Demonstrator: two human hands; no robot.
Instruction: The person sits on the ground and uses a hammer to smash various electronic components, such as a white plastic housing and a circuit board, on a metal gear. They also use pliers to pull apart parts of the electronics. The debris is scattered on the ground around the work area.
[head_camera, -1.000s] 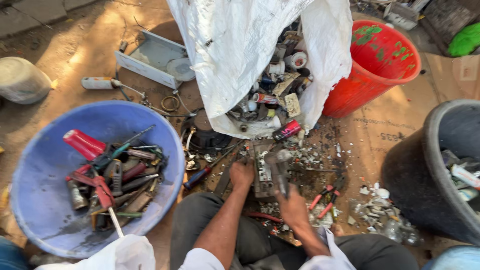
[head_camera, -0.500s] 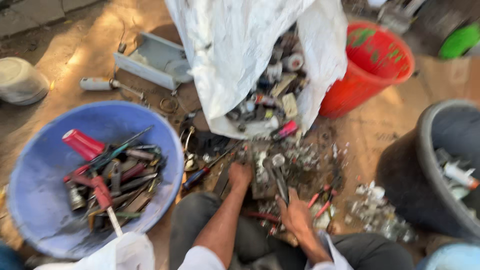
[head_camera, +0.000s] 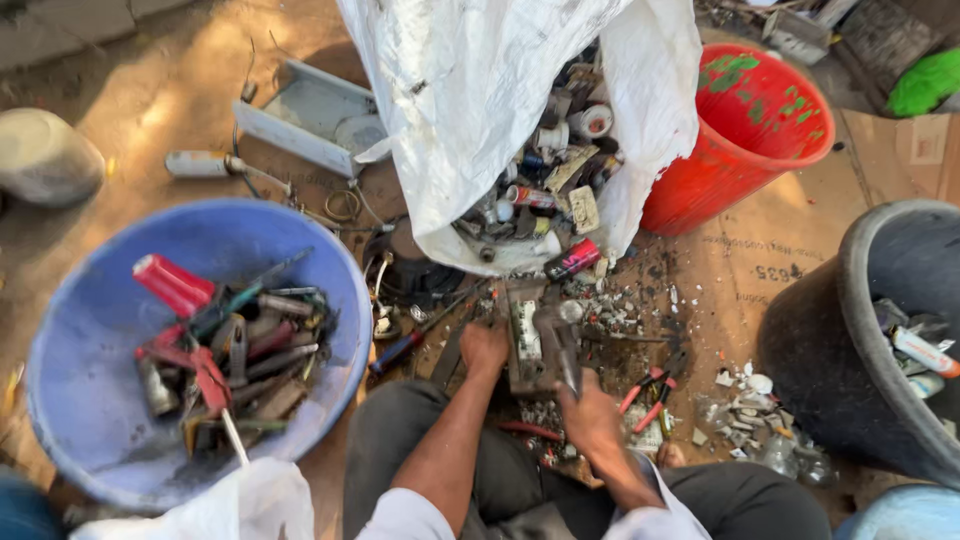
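Note:
My left hand (head_camera: 484, 349) rests on a flat, dirty scrap part (head_camera: 525, 345) lying on the ground between my knees, steadying it. My right hand (head_camera: 590, 415) grips the handle of a hammer (head_camera: 558, 335) whose metal head sits over that part. Small broken bits and debris (head_camera: 610, 310) lie scattered around the piece. Red-handled pliers (head_camera: 650, 390) lie just to the right of my right hand.
A blue basin (head_camera: 70, 400) of old tools sits at left. A white sack (head_camera: 470, 90) spills scrap ahead. A red bucket (head_camera: 760, 130) stands at upper right and a black tub (head_camera: 830, 340) at right. A grey tray (head_camera: 300, 110) and a stone (head_camera: 40, 155) lie farther back.
The view has shifted slightly. My right hand has moved a little lower and right with the hammer; my left hand stays on the scrap part.

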